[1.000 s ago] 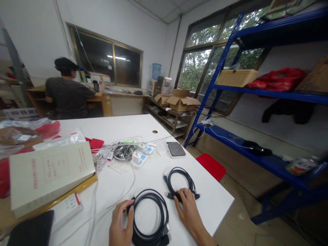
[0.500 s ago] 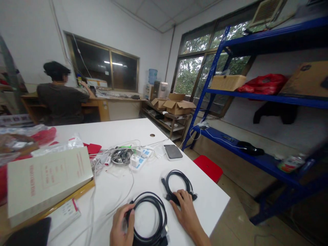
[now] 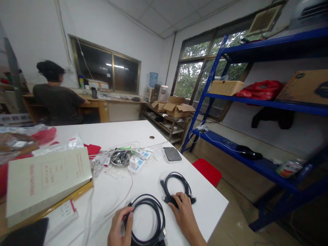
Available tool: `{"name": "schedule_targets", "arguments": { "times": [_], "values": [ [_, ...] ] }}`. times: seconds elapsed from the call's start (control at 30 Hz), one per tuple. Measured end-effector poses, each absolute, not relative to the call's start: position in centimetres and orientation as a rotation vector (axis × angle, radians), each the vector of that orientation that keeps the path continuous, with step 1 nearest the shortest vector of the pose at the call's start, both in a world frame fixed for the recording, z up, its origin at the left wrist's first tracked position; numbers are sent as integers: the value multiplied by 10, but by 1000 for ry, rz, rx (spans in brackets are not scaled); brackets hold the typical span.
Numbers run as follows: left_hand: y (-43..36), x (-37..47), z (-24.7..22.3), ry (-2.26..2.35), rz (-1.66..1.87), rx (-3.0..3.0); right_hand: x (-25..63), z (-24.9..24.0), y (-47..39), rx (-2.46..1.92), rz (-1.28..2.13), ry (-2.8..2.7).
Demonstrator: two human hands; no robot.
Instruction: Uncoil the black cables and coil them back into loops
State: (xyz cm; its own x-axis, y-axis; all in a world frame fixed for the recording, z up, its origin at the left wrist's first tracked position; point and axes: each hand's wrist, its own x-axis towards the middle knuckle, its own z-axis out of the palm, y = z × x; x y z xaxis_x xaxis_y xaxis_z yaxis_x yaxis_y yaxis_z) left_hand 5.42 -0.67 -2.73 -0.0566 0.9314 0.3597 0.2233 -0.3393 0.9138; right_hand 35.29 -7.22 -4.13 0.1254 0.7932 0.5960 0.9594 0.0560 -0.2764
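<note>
Two coiled black cables lie on the white table (image 3: 200,212) in front of me. My left hand (image 3: 121,223) has its thumb and fingers closed on the left edge of the nearer, larger coiled cable (image 3: 162,213). A metal plug end shows at that coil's lower right, and its bottom is cut off by the frame. My right hand (image 3: 185,213) reaches over the front of the smaller coiled cable (image 3: 179,175), fingers curled down onto its bundled part. Dark connectors stick out on both sides of those fingers, which partly hide the bundle.
A phone (image 3: 172,154) lies beyond the right coil. Farther left are a power strip (image 3: 138,164), a metal bowl (image 3: 119,159), loose white cords and a large cream box (image 3: 48,181). A red stool (image 3: 207,172) and blue shelving (image 3: 246,155) stand right. A person (image 3: 55,99) sits at the back desk.
Both hands stay on their coils with hardly any movement. The view has shifted slightly. The seated person at the back has lowered a raised arm to the desk.
</note>
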Motion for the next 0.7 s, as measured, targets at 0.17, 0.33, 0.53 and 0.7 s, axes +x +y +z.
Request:
{"name": "schedule_targets", "arguments": {
  "times": [0.17, 0.33, 0.53, 0.7],
  "values": [
    [-10, 59, -26, 1245, 1434, 1573, 352, -38, -73, -1765, -329, -1706],
    [-12, 60, -26, 1255, 1416, 1588, 351, -33, -73, -1788, -335, -1713],
    [-12, 61, -35, 1236, 1390, 1582, 353, -40, -72, -1821, -326, -1701],
    [-13, 61, -36, 1223, 1393, 1570, 356, -43, -72, -1838, -289, -1701]
  ]
}}
